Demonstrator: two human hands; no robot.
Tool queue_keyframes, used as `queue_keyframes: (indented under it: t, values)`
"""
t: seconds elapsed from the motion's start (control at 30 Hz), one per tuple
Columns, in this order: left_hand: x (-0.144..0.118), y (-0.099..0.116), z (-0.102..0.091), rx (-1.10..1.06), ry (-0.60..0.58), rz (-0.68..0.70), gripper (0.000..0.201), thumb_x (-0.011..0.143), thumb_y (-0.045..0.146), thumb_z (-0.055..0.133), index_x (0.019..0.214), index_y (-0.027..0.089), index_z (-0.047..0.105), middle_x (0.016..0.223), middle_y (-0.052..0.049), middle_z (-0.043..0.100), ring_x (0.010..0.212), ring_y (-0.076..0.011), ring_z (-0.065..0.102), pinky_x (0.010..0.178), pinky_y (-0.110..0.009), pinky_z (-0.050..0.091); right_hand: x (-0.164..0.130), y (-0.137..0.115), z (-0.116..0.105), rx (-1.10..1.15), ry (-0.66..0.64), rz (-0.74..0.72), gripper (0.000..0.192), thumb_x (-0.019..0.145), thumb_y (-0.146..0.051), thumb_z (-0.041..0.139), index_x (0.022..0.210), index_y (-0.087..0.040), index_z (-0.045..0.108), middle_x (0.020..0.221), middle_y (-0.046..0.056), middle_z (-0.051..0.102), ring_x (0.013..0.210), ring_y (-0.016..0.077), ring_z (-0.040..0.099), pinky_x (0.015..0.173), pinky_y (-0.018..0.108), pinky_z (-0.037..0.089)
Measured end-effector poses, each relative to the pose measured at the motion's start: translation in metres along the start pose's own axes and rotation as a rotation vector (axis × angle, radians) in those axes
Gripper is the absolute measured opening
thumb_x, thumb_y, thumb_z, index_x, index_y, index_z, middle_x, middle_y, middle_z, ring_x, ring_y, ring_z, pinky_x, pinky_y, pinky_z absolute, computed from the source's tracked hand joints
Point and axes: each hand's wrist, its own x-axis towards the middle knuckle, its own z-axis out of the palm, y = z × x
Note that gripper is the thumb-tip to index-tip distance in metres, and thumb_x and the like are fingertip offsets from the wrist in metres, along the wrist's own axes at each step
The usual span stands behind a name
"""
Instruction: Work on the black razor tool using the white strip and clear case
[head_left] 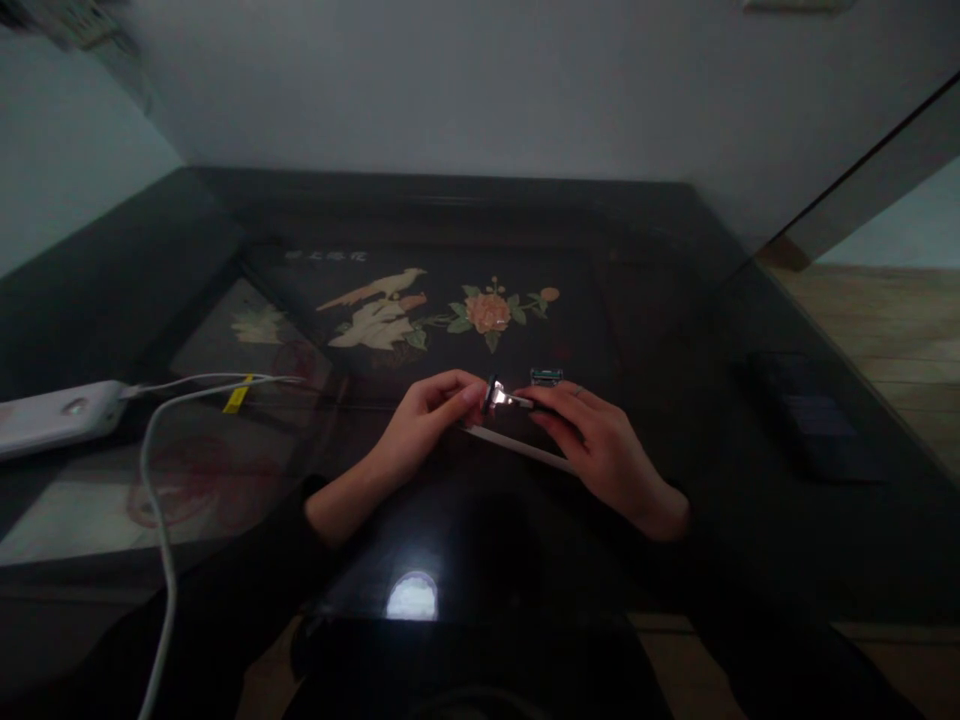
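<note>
Two bare hands met over the dark glass-topped counter, just in front of the inlaid pink flower motif under the glass. The left hand pinched the dark head end of a small shiny metal-and-black razor-like tool with its fingertips; the right hand gripped the handle end, fingers curled around it. The tool was held just above the counter, level, between the two hands. A small teal cartridge-like piece lay on the counter between the flower and the right hand. A thin white strip lay under the hands, nearer the person than the flower. Far left of the flower sat a white power bank with a white cable.
</note>
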Motion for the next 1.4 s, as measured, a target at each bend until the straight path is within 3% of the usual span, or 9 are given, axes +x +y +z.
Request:
queue_keyframes:
  t: [0.27,0.63,0.83,1.07,1.27,1.4]
  values:
    - [0.0023,0.0005,0.0021,-0.009,0.072,-0.088,0.036,0.065,0.03,0.087,0.095,0.014,0.074,0.084,-0.003,0.073,0.075,-0.0128,0.066,0.068,-0.022,0.051,-0.0002,0.0003,0.0006,-0.055,-0.03,0.021,0.028,0.098,-0.018,0.051,0.121,-0.017,0.066,0.107,0.01,0.072,0.097,0.0232,0.068,0.089,0.038,0.056]
    - [0.004,-0.0017,-0.0006,-0.036,0.039,-0.178,0.034,0.066,0.032,0.086,0.092,0.013,0.076,0.083,-0.005,0.075,0.069,-0.0125,0.065,0.068,-0.023,0.05,0.0001,0.0072,0.0022,-0.044,-0.05,0.003,0.029,0.098,-0.018,0.05,0.123,-0.018,0.065,0.103,0.009,0.071,0.094,0.0216,0.069,0.085,0.036,0.057]
    - [0.0046,0.0006,0.0012,-0.087,0.034,-0.186,0.028,0.062,0.025,0.088,0.08,0.013,0.07,0.069,0.002,0.068,0.062,-0.0077,0.061,0.065,-0.019,0.047,-0.0002,0.0058,0.0025,-0.073,-0.071,0.002,0.032,0.097,-0.015,0.051,0.125,-0.016,0.065,0.104,0.011,0.072,0.092,0.0222,0.069,0.084,0.037,0.058]
    - [0.0044,0.0038,0.0027,-0.102,0.004,-0.178,0.027,0.063,0.028,0.088,0.074,0.013,0.069,0.072,-0.001,0.068,0.065,-0.0094,0.06,0.066,-0.021,0.047,0.0007,0.0031,0.0004,-0.076,-0.044,-0.026,0.031,0.098,-0.016,0.05,0.124,-0.014,0.065,0.102,0.011,0.072,0.09,0.0216,0.069,0.08,0.035,0.058]
    - [0.0034,0.0039,0.004,-0.105,0.015,-0.164,0.029,0.063,0.03,0.089,0.075,0.013,0.069,0.069,0.001,0.066,0.063,-0.0079,0.059,0.064,-0.018,0.045,0.001,0.0032,0.002,-0.05,-0.035,-0.027,0.03,0.097,-0.015,0.051,0.123,-0.013,0.065,0.1,0.011,0.071,0.089,0.0214,0.068,0.08,0.035,0.057]
    - [0.0027,0.0014,0.0015,-0.094,0.007,-0.137,0.031,0.067,0.033,0.086,0.088,0.014,0.071,0.068,0.001,0.067,0.063,-0.0088,0.061,0.064,-0.019,0.046,0.0005,0.0026,0.0034,-0.039,0.026,-0.026,0.028,0.096,-0.015,0.052,0.119,-0.015,0.067,0.099,0.01,0.068,0.092,0.0214,0.066,0.082,0.037,0.056]
